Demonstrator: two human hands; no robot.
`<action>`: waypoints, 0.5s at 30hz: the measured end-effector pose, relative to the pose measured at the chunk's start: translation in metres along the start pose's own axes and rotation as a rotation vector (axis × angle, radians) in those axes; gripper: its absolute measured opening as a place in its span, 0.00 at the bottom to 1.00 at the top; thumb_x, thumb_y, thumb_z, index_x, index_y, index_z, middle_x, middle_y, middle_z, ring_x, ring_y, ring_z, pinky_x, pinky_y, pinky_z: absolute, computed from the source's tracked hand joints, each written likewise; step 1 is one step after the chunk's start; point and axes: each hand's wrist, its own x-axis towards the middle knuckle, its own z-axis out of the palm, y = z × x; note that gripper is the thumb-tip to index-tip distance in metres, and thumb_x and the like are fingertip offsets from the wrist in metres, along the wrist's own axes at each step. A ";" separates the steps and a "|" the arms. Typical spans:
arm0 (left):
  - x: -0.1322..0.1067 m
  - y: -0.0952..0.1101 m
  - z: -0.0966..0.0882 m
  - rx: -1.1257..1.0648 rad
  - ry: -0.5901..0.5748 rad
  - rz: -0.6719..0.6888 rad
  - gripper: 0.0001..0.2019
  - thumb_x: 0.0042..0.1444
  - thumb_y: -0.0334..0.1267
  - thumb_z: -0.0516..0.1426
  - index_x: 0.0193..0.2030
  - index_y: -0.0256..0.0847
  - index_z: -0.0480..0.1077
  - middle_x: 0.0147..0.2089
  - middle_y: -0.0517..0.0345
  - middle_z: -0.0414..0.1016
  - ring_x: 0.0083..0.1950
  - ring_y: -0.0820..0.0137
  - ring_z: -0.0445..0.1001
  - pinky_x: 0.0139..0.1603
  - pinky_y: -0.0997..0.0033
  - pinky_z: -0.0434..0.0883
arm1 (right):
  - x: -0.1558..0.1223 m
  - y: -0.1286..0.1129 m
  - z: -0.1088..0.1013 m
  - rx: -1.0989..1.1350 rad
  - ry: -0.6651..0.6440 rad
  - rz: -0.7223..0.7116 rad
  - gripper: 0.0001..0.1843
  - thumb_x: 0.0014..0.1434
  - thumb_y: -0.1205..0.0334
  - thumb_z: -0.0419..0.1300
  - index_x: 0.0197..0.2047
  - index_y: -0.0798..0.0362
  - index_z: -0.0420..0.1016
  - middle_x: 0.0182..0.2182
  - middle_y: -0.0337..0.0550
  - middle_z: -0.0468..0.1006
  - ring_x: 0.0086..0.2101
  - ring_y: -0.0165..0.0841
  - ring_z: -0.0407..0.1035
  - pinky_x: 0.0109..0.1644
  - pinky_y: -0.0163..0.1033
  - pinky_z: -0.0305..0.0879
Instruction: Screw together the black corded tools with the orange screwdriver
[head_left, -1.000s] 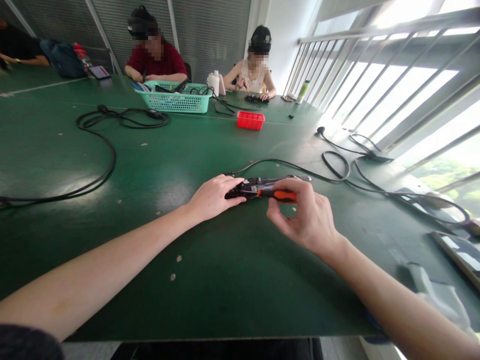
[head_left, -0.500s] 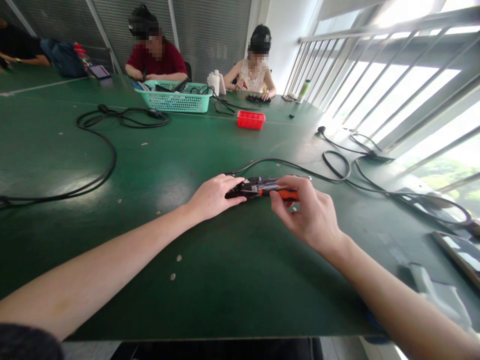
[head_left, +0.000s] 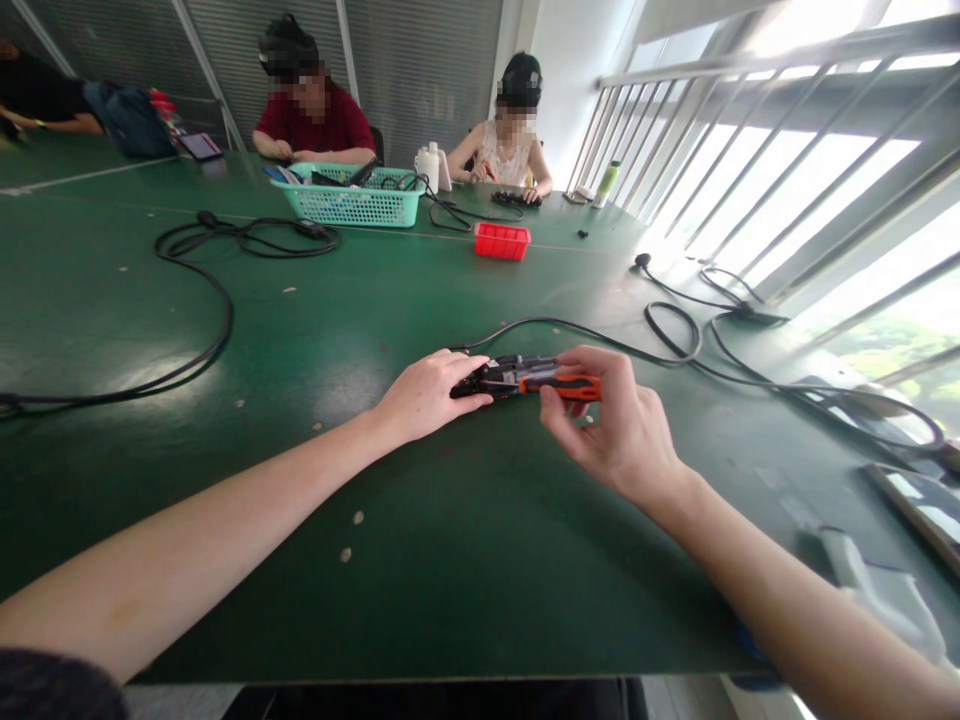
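A long black and grey corded device (head_left: 504, 374) lies on the green table in front of me, a black cord running from its left end. My left hand (head_left: 429, 392) grips that end, thumb on the near side and fingers over the far side. In my right hand (head_left: 616, 418) is a hand tool with an orange-and-black handle (head_left: 561, 385), pinched between thumb and fingers. The handle lies along the near side of the device, pointing left. The tool's working tip cannot be made out, and my right fingers cover the device's right part.
A red bin (head_left: 502, 241) and a mint-green basket (head_left: 352, 205) of tools stand across the green table (head_left: 420, 600). Black cords (head_left: 217, 330) lie left and right. Two people sit opposite. A railing (head_left: 697, 150) runs along the right, with a grey-white object (head_left: 877, 585) lower right.
Both hands stay in place on the device and the tool. The orange handle has turned very slightly in my right fingers, showing more of its black inlay.
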 end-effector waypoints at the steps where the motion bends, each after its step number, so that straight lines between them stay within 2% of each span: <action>1: 0.000 0.000 0.000 0.001 -0.001 -0.001 0.25 0.66 0.49 0.62 0.66 0.41 0.70 0.58 0.46 0.78 0.57 0.57 0.76 0.58 0.57 0.75 | 0.000 0.000 0.000 0.000 0.000 0.002 0.20 0.66 0.52 0.61 0.56 0.51 0.64 0.38 0.44 0.84 0.28 0.34 0.79 0.30 0.36 0.72; 7: 0.000 0.001 -0.001 -0.001 0.001 -0.005 0.25 0.66 0.49 0.62 0.65 0.40 0.71 0.58 0.47 0.79 0.57 0.56 0.76 0.58 0.56 0.75 | 0.002 0.000 0.000 -0.036 0.028 -0.008 0.19 0.67 0.49 0.61 0.54 0.51 0.66 0.35 0.41 0.83 0.25 0.32 0.77 0.27 0.35 0.69; 10: 0.000 0.002 -0.001 -0.003 0.003 -0.007 0.25 0.66 0.48 0.63 0.66 0.40 0.71 0.58 0.47 0.79 0.57 0.57 0.76 0.58 0.57 0.74 | 0.001 0.000 0.000 -0.029 0.045 -0.010 0.19 0.67 0.50 0.61 0.54 0.51 0.65 0.36 0.41 0.83 0.23 0.31 0.76 0.26 0.35 0.69; 13: 0.000 0.003 -0.001 -0.001 0.001 -0.010 0.25 0.66 0.47 0.64 0.65 0.39 0.71 0.58 0.47 0.79 0.56 0.57 0.77 0.58 0.57 0.74 | -0.001 0.000 0.001 0.027 0.008 -0.027 0.22 0.65 0.52 0.63 0.56 0.50 0.63 0.44 0.46 0.83 0.30 0.33 0.80 0.30 0.36 0.73; 15: -0.001 0.003 -0.002 -0.001 0.001 -0.011 0.25 0.66 0.48 0.63 0.65 0.39 0.71 0.58 0.46 0.79 0.56 0.57 0.77 0.57 0.57 0.75 | -0.002 0.001 0.002 0.028 -0.004 -0.050 0.23 0.64 0.51 0.64 0.57 0.50 0.63 0.46 0.47 0.83 0.34 0.36 0.81 0.32 0.37 0.74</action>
